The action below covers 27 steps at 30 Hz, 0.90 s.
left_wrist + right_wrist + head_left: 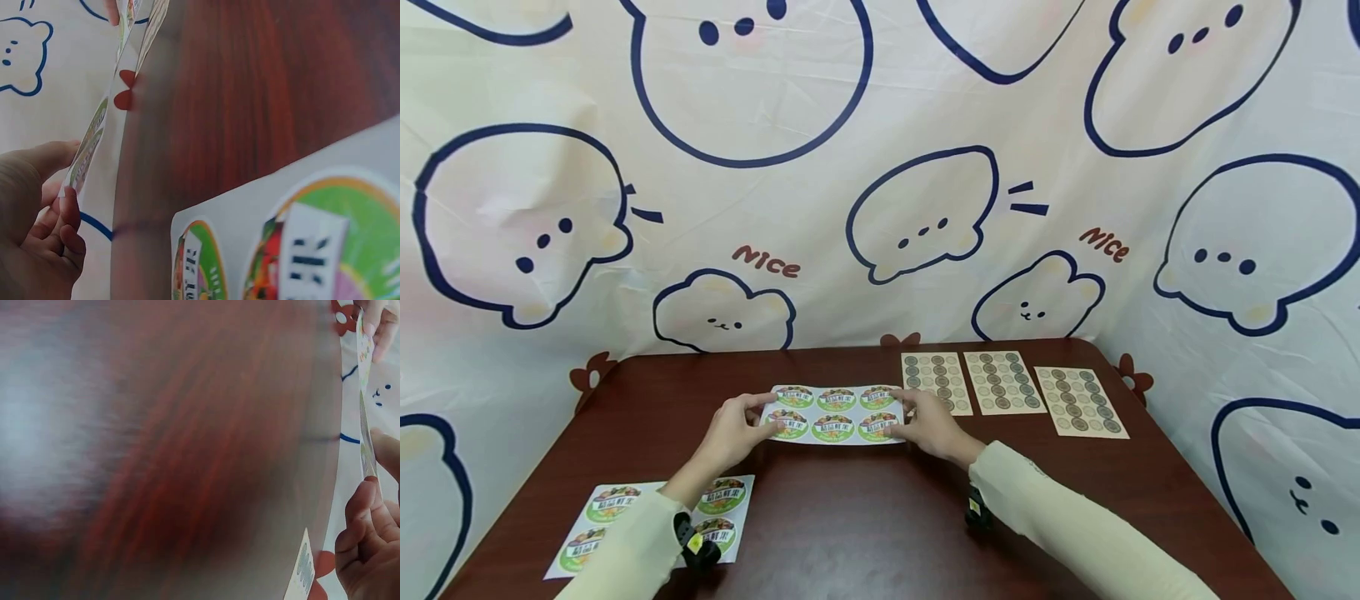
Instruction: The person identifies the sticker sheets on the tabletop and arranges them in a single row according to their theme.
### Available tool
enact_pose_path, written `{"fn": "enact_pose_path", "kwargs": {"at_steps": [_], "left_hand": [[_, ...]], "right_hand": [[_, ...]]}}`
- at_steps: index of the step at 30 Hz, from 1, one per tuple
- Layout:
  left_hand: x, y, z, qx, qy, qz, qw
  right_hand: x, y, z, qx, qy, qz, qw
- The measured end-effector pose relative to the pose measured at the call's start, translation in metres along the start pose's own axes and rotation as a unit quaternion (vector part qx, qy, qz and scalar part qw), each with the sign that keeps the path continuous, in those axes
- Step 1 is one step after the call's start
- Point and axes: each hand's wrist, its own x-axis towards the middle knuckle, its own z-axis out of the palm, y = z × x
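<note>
Both hands hold up a white sticker sheet printed with several round fruit labels in two rows. My left hand pinches its left edge between thumb and fingers; in the left wrist view that hand shows the thumb on one face and curled fingers behind. At the opposite edge my right hand pinches the sheet the same way, seen close in the right wrist view as a hand with curled fingers. The sheet appears nearly edge-on in both wrist views, raised above the dark wooden table.
A second sheet of larger fruit stickers lies at the front left, partly under the left forearm. Three cream sheets with round brown stickers, a left one, a middle one and a right one, lie at the back right. A cartoon-printed curtain surrounds the table.
</note>
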Motion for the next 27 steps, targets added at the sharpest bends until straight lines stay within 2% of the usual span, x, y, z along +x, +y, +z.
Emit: {"fn": "enact_pose_path", "kwargs": {"at_steps": [8,14,22,27], "left_hand": [[-0.015,0.005,0.004,-0.016,0.005,0.014,0.9998],[-0.023,0.008,0.003,-0.028,0.009,0.035,0.9989],[-0.037,0.004,-0.002,-0.027,0.016,0.051,0.9982],[-0.044,0.001,0.001,-0.038,0.010,0.051,0.9980]], "right_hand": [[-0.019,0.001,0.002,-0.012,-0.015,-0.012,1.000],[-0.033,-0.002,-0.001,-0.015,0.002,-0.018,1.000],[-0.043,-0.013,-0.001,-0.034,0.022,-0.043,0.998],[-0.053,-0.013,0.002,-0.042,0.020,-0.035,0.998]]}}
